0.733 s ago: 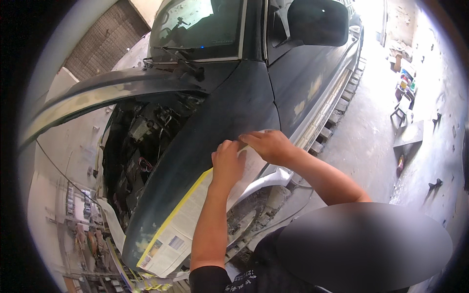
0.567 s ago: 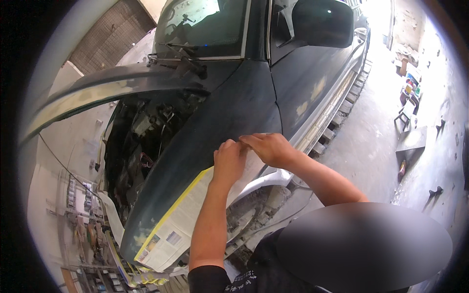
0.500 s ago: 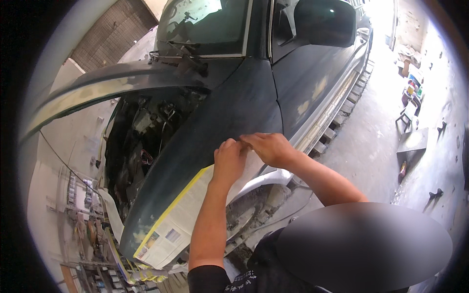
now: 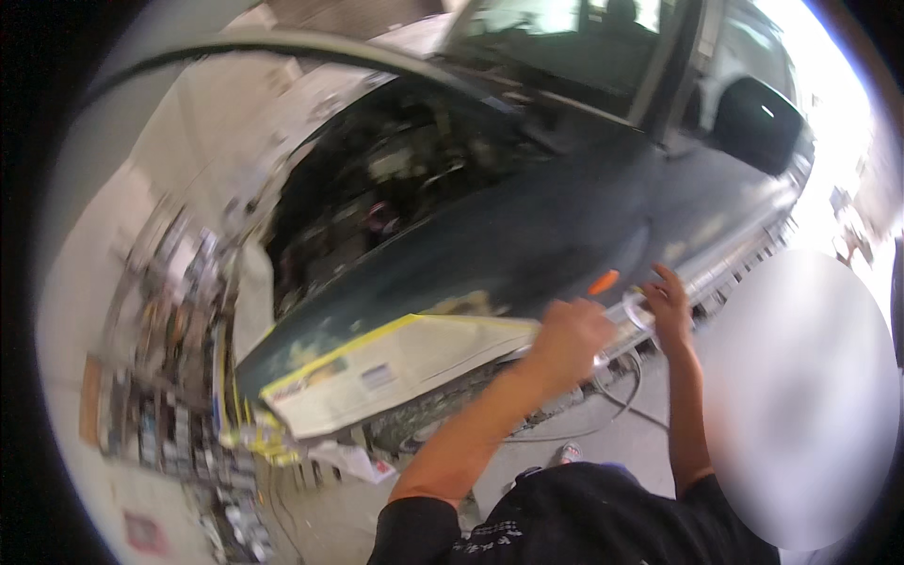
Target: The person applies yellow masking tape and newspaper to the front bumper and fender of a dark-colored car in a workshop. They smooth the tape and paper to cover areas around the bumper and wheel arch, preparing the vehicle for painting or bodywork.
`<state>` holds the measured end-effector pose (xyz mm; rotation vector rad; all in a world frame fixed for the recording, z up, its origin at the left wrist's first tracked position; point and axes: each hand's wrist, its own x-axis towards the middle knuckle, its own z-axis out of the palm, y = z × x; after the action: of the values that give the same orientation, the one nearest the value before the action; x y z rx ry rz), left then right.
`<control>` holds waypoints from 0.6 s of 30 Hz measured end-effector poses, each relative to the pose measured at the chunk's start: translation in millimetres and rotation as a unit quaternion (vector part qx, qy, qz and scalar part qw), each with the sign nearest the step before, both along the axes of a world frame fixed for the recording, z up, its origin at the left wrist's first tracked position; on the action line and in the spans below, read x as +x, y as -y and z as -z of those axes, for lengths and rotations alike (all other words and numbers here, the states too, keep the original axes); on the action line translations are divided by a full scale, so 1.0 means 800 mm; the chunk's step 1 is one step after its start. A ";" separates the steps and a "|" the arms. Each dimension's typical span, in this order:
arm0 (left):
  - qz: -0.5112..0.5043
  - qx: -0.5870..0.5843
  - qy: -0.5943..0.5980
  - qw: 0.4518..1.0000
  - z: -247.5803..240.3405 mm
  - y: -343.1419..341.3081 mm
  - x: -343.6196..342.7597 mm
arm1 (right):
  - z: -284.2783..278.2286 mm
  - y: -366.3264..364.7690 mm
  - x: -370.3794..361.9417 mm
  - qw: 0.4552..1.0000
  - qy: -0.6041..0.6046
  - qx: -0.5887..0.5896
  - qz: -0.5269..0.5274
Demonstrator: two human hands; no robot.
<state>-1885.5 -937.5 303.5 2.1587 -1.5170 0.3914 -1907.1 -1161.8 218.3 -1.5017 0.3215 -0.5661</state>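
My left hand (image 4: pixel 576 331) is closed in a fist over the car's wheel arch, smeared by motion. A slim orange object (image 4: pixel 604 282) sticks out just above it and seems held there; its kind is blurred. To its right, my right hand (image 4: pixel 669 306) curls its fingers by a pale tape roll (image 4: pixel 629 311) with some yellow on it, which it seems to hold. Masking paper (image 4: pixel 424 367) with print covers the lower part of the dark front fender (image 4: pixel 527 254). Yellow tape (image 4: pixel 358 342) runs along the paper's upper edge.
The engine bay (image 4: pixel 377 179) lies uncovered to the left of the fender. A side mirror (image 4: pixel 758 124) juts out at the right. A hose (image 4: pixel 633 386) loops on the floor below my hands. Shelves with goods (image 4: pixel 151 414) stand at the left.
My hands were together at the paper's upper end; they are now apart and lower on the right. The orange object and tape roll have come into sight. The view has swung left.
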 end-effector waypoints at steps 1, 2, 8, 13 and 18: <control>0.025 0.001 0.025 0.999 -0.006 -0.003 -0.022 | 0.012 0.013 -0.014 0.999 -0.034 -0.031 -0.007; 0.044 0.007 0.048 0.998 -0.009 -0.010 -0.043 | 0.025 0.013 -0.029 0.998 -0.040 -0.031 -0.025; 0.108 -0.131 0.109 0.979 -0.016 -0.025 -0.150 | 0.104 0.038 -0.073 0.987 -0.107 -0.066 -0.097; 0.129 -0.147 0.117 0.974 -0.040 -0.030 -0.217 | 0.067 -0.003 -0.072 0.983 -0.111 -0.075 -0.128; 0.096 -0.068 0.202 0.972 -0.065 -0.011 -0.242 | 0.043 0.011 -0.065 0.975 -0.041 -0.086 -0.202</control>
<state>-2079.5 -929.0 355.5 1.8805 -1.8353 0.8812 -1958.9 -1170.5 184.0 -1.7033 0.0241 -0.2107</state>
